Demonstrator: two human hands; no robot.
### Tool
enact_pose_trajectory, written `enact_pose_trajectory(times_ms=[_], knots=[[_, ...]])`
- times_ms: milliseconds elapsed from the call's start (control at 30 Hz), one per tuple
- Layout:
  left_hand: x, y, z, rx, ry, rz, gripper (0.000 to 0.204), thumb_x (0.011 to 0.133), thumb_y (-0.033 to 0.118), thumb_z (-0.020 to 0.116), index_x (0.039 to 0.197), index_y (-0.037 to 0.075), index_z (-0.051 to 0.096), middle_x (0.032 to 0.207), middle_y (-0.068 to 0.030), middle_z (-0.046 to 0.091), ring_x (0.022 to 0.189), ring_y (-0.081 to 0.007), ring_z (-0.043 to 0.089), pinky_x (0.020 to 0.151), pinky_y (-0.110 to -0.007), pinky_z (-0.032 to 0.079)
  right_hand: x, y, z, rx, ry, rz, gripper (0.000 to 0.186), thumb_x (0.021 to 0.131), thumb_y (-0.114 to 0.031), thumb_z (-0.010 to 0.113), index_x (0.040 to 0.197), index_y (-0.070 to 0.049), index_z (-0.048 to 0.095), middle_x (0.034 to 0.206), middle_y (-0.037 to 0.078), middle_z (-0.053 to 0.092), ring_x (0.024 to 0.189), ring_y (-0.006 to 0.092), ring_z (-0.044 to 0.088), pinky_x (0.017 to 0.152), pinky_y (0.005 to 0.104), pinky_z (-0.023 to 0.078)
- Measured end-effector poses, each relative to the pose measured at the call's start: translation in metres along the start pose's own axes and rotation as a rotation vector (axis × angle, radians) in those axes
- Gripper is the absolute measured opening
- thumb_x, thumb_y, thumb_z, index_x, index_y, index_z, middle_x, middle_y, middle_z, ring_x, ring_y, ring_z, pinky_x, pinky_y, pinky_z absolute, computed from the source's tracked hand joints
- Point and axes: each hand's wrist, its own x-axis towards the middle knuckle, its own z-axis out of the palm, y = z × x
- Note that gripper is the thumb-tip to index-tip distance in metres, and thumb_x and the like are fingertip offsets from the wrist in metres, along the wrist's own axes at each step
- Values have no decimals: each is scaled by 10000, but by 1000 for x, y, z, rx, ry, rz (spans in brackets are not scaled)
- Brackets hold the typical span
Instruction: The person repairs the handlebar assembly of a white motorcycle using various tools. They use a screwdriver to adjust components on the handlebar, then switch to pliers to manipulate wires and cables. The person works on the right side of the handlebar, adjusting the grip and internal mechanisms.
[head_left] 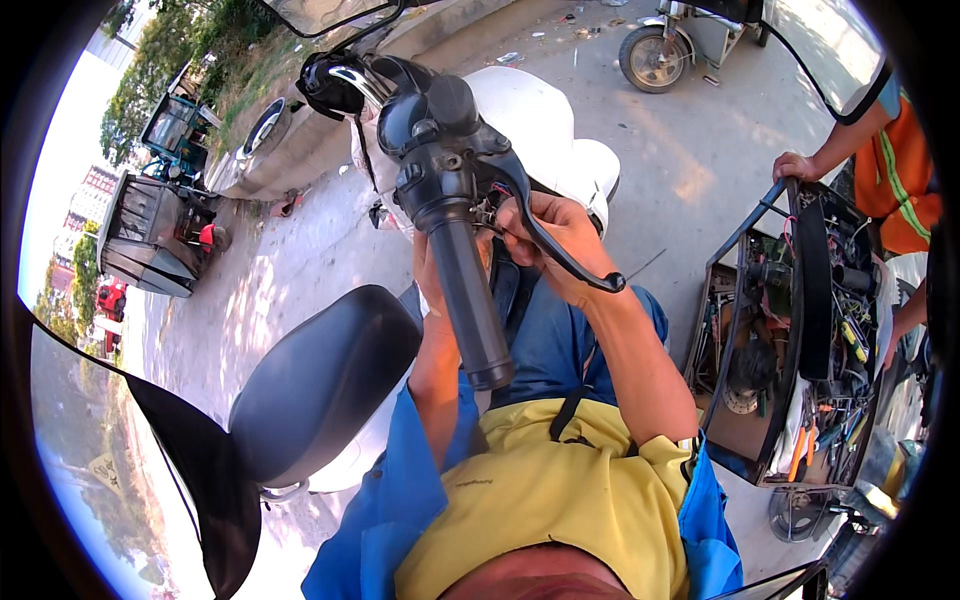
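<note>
A black handlebar grip (462,300) of a white scooter (525,105) crosses the middle of the view, with a black brake lever (560,250) curving alongside. At its upper end is a switch housing (437,170), where thin wires (492,195) show in the gap beside the lever. My right hand (568,238) is closed in a pinch behind the lever, close to those wires; whatever is between its fingertips is too small to name. Behind the grip, my left hand (424,272) reaches up toward the same spot, its fingers mostly hidden.
A black seat (330,385) lies left of the grip. To the right stands a metal-framed cart (712,330) full of tools, including orange-handled pliers (803,450). A person in an orange vest (895,170) holds its rail. Three-wheelers (155,235) are parked at left.
</note>
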Motion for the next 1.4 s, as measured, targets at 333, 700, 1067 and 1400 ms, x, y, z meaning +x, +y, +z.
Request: enact_pose_trajectory(times_ms=[333,700,1067,1400], knots=[[15,3,4,246,-21,126,110,900,66,760,1007,64,739,886,-75,727,774,-232,704,675,-314,558,5,-7,9,-238,64,-121,136,989,-111,694,999,25,694,824,8,659,705,50,541,638,214,434],[21,19,15,-886,16,-399,234,898,63,755,1071,-61,655,738,-95,638,562,-165,627,456,-269,487,9,-14,20,-316,148,-165,143,1005,-64,671,1025,78,671,825,44,690,743,69,609,672,245,510],[27,18,14,-692,-70,-388,206,930,81,726,1079,-49,666,794,-78,668,588,-127,628,487,-238,497,12,-21,22,-445,168,-176,196,975,-92,728,1014,93,675,784,63,694,704,84,633,642,255,523],[41,16,6,-1027,-219,-651,281,987,248,619,1062,-23,604,794,-86,618,581,-175,628,480,-253,537,15,-17,19,-395,130,-184,161,971,-116,714,1032,33,718,778,-6,659,644,34,505,572,220,386]])
